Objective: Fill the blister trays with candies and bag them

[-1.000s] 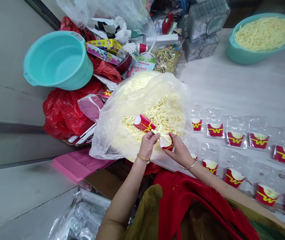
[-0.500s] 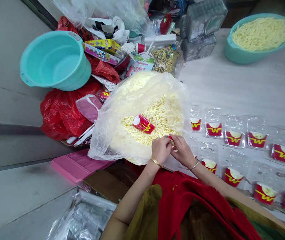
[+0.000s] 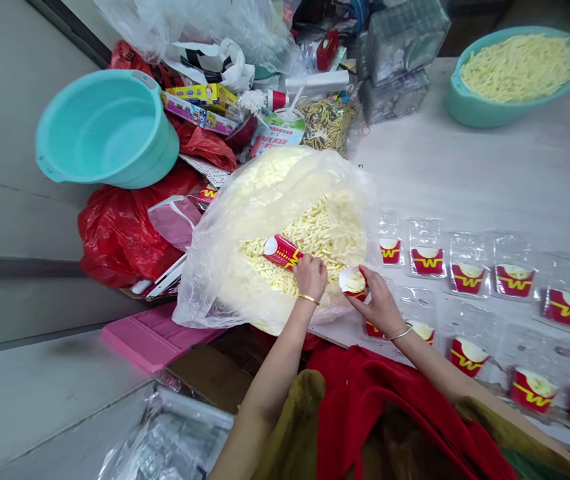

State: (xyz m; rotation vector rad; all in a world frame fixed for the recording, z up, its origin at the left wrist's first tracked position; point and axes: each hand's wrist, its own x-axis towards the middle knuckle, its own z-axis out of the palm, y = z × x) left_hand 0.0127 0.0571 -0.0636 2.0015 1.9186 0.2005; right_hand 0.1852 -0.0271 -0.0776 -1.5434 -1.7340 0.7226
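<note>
My right hand (image 3: 379, 303) pinches a small red fries carton (image 3: 357, 293) with a white back, its open top showing pale pieces inside. My left hand (image 3: 312, 275) is curled over the pale fry-shaped pieces (image 3: 322, 223) in a large clear plastic bag (image 3: 215, 267). Its fingertips are hidden, so what they hold cannot be made out. Beside that hand, on the pieces, lies a nested stack of red cartons (image 3: 279, 249), its lower end partly covered by my fingers.
Clear packets (image 3: 427, 260) with red cartons lie in rows at the right on the white table (image 3: 415, 167). A teal basin of pale strips (image 3: 485, 113) stands at the back right. Another teal basin (image 3: 109, 133) sits on red bags (image 3: 119, 227) at the left.
My hands were together at the bag's edge and are now apart. The left moved left to the nested cartons; the right moved slightly right with the filled carton, now more visible.
</note>
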